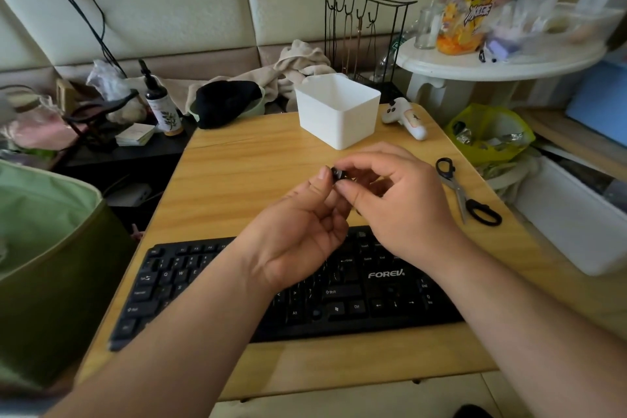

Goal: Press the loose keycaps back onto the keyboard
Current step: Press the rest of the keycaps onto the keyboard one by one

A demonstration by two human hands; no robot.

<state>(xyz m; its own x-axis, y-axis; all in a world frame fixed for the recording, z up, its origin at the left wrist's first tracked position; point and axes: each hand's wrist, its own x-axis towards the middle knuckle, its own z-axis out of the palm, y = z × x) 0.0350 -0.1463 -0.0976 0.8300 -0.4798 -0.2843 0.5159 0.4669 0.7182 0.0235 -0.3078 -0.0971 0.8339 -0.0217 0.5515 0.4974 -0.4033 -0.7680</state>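
Note:
A black FOREV keyboard [383, 292] lies near the front edge of the wooden table [237, 173]. Above and behind it my two hands meet around a small black keycap [337, 174]. My left hand [302, 231] pinches the keycap from the left with thumb and fingertip. My right hand [397, 200] pinches the same keycap from the right, its other fingers curled. Both forearms cover the middle of the keyboard, so much of the key field is hidden.
A white plastic bin [339, 112] stands at the back of the table. Black-handled scissors [464, 193] lie to the right, and a small cream-coloured controller-like object [405, 117] sits behind them. A green bag [40, 248] is left of the table, with cluttered shelves at both sides.

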